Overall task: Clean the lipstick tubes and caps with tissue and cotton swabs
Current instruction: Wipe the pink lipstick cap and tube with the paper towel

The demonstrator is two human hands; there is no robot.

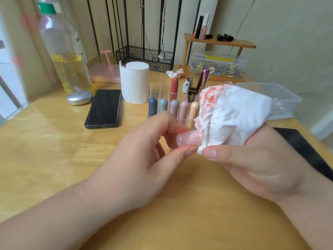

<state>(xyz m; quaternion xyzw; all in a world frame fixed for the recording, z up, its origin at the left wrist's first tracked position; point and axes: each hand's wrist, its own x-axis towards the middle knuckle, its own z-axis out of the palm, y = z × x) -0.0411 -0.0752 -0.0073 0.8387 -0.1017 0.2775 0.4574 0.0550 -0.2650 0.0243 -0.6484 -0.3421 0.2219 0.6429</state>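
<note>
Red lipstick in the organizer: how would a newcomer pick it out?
Start at the white tissue roll at mid-table. Right of it stands a clear organizer with five pastel tubes in front. The red lipstick rises behind them, the only brick-red one.

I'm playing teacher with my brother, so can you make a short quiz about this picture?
1. True or false: the right hand holds a tissue with red stains.
2. What does the left hand pinch? A) a pink cap B) a spoon C) a comb
3. How many lipsticks stand in the rack's front row?
Key: 1 true; 2 A; 3 five.
</note>
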